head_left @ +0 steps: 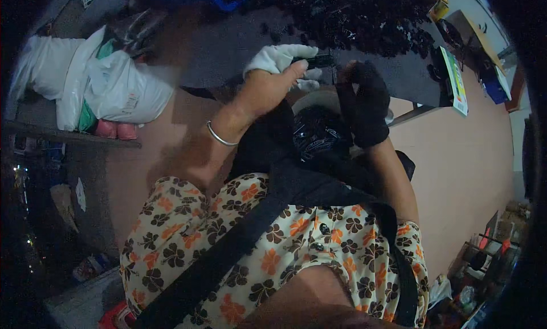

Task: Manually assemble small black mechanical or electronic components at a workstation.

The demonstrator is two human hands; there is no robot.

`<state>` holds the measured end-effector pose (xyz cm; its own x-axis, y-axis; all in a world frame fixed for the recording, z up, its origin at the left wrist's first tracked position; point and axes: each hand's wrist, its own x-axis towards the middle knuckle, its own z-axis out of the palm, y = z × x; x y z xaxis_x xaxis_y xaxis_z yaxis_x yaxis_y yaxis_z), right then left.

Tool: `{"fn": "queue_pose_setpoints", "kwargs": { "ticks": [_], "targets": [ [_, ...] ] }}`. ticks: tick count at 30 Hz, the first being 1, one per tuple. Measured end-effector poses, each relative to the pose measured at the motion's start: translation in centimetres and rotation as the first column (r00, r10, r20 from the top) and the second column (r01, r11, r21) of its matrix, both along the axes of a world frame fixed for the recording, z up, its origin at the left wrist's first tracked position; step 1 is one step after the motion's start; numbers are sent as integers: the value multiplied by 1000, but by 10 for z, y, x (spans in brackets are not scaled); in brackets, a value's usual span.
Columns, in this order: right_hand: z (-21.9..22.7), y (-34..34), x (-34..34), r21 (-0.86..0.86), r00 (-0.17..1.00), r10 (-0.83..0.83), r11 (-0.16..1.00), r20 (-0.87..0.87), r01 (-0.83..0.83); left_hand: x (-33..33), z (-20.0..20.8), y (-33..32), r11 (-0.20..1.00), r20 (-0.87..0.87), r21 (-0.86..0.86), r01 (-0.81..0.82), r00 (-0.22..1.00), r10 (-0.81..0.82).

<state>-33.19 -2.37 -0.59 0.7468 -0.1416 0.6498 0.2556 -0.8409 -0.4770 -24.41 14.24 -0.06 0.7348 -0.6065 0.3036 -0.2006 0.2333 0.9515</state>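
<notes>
My left hand point(279, 64), in a white glove that leaves the thumb bare, is closed around a small dark oblong piece point(319, 60). The piece juts out between thumb and fingers toward the right; its kind cannot be made out. My right hand point(364, 101) wears a black fingerless glove and is raised just right of the piece. Its fingers are curled with the tips together, and whatever they may hold is hidden. Below and between both hands is a pale-rimmed round container point(320, 129) with shiny black contents, close to my lap.
A large heap of small dark pieces point(364, 21) covers the far part of the dark worktable point(228, 55). White plastic sacks point(122, 86) lie on a surface at left. At the table's right edge are a colourful flat packet point(454, 81) and a blue box point(497, 89).
</notes>
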Motion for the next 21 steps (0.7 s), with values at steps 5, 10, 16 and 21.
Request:
{"fn": "queue_pose_setpoints", "kwargs": {
  "ticks": [5, 10, 16, 21],
  "targets": [
    [-7, 7, 4, 375, 973, 179, 920, -146, -113, -20, 9, -10, 957, 619, 150, -248, 778, 105],
    [3, 20, 2, 710, 939, 300, 698, -170, -95, -37, 26, -11, 947, 628, 209, -244, 776, 61],
    [-5, 20, 5, 728, 948, 270, 682, -166, -67, -14, -8, -9, 963, 472, 124, -240, 868, 156],
    [-16, -1, 9, 454, 942, 321, 857, -103, -242, -11, -7, 0, 989, 190, 150, -1, 981, -28]
  ]
}}
